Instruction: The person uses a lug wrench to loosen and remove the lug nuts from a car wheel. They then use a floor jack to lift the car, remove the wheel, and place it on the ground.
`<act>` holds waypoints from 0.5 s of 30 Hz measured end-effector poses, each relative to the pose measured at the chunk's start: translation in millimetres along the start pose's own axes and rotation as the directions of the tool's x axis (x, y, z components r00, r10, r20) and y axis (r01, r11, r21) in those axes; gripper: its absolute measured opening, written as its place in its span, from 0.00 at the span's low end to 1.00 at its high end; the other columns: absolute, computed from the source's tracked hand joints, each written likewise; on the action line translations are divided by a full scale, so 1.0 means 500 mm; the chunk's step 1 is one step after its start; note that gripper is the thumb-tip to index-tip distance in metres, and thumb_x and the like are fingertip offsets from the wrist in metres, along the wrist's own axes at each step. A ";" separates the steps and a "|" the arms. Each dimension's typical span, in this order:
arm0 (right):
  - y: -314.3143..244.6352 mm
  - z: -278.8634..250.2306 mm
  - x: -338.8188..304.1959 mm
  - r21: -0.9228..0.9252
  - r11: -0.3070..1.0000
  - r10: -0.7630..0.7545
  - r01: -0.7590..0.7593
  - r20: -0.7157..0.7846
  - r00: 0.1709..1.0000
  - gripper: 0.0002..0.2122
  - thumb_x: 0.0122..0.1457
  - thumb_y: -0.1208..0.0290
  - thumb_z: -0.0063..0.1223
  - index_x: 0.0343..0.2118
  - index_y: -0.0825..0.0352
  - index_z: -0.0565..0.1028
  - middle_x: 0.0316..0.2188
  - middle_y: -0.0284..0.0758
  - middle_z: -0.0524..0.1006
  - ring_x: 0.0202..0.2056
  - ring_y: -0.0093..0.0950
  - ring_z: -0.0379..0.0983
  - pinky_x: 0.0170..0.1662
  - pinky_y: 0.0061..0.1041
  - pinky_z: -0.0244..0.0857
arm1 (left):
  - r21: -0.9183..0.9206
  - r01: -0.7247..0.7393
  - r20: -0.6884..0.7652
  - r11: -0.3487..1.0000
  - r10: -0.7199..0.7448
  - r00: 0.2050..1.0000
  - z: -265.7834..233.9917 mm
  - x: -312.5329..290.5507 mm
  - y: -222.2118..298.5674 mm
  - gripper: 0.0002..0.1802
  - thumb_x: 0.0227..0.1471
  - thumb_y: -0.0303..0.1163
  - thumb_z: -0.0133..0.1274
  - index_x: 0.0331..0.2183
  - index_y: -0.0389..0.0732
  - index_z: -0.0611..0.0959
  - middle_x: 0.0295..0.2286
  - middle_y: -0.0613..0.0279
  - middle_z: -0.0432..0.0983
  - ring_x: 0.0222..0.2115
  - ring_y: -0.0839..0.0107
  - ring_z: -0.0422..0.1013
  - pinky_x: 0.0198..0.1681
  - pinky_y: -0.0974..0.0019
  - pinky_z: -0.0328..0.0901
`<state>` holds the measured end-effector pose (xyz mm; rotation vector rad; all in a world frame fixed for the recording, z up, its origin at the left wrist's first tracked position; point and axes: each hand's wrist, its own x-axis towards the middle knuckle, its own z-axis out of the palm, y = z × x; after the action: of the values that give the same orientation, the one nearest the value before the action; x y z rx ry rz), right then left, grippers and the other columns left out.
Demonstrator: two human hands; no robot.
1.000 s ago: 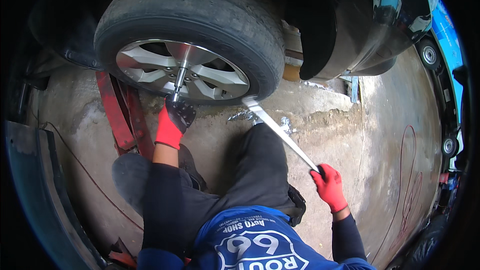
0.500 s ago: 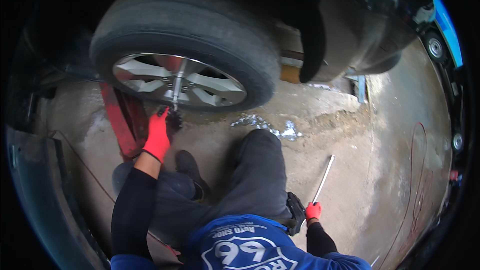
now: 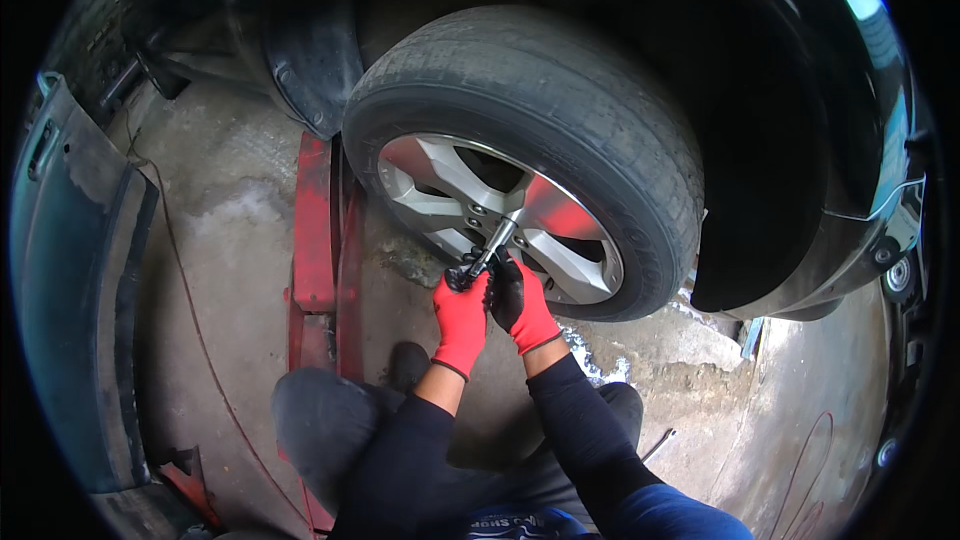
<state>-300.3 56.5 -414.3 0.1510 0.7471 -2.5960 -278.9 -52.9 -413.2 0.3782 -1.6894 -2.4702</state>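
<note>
Left edge: long dark teal metal panel [image 3: 70,270], standing near a thin dark-red cable [image 3: 187,270] that snakes near-to-far over the stained grey concrete floor [image 3: 235,150]. Next right: red-painted steel stand [image 3: 315,220], worn, running from beside the tyre toward the near side. Person's dark grey trouser leg [image 3: 335,420] is bent at its near end.

Left hand [image 3: 462,320], red glove with black palm and fingers, is closed around the near end of a slim bright-metal cylindrical socket tool [image 3: 497,237]. Tool slants far-right into the hub area of the wheel; can't tell which fastener it sits on, if any. Right hand [image 3: 524,305], same red-and-black glove, is just beside the left, fingers curled onto the tool's right side; exact finger contact partly hidden.

Both hands sit on the near side of the silver multi-spoke alloy wheel [image 3: 567,265], which carries a worn black rubber tyre [image 3: 560,90] under the dark arch. Right of the legs, a slim silver metal bar [image 3: 660,445] lies on the floor. Far right: glossy black car body [image 3: 865,245], then a loosely looped reddish hose [image 3: 822,440] nearer.
</note>
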 end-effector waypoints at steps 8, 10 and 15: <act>0.002 0.076 0.001 0.043 0.976 -0.193 0.214 -0.281 0.940 0.17 0.65 0.52 0.53 0.38 0.64 0.75 0.30 0.34 0.79 0.31 0.27 0.76 0.36 0.29 0.71 | -0.175 0.540 0.058 0.823 -0.539 0.840 -0.010 0.018 0.028 0.22 0.65 0.48 0.47 0.29 0.40 0.82 0.24 0.65 0.78 0.23 0.72 0.75 0.26 0.70 0.69; -0.001 0.027 0.019 0.091 0.983 -0.138 0.161 -0.222 0.965 0.17 0.65 0.52 0.52 0.42 0.63 0.75 0.35 0.36 0.79 0.35 0.30 0.76 0.40 0.33 0.71 | -0.336 0.409 -0.048 0.848 -0.450 0.892 0.014 0.004 0.032 0.18 0.64 0.45 0.50 0.31 0.41 0.82 0.25 0.64 0.79 0.23 0.72 0.75 0.26 0.69 0.70; 0.015 -0.013 0.037 -0.066 0.985 -0.172 0.161 -0.254 0.952 0.18 0.64 0.51 0.53 0.44 0.62 0.74 0.37 0.36 0.78 0.37 0.30 0.75 0.41 0.33 0.72 | -0.312 0.257 -0.116 0.915 -0.305 0.945 0.003 -0.009 -0.012 0.16 0.64 0.44 0.49 0.35 0.43 0.82 0.22 0.65 0.78 0.17 0.72 0.73 0.23 0.69 0.69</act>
<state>-313.6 47.3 -427.2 0.4387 0.9454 -2.7490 -274.9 -48.6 -417.5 0.8127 -1.2535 -2.7475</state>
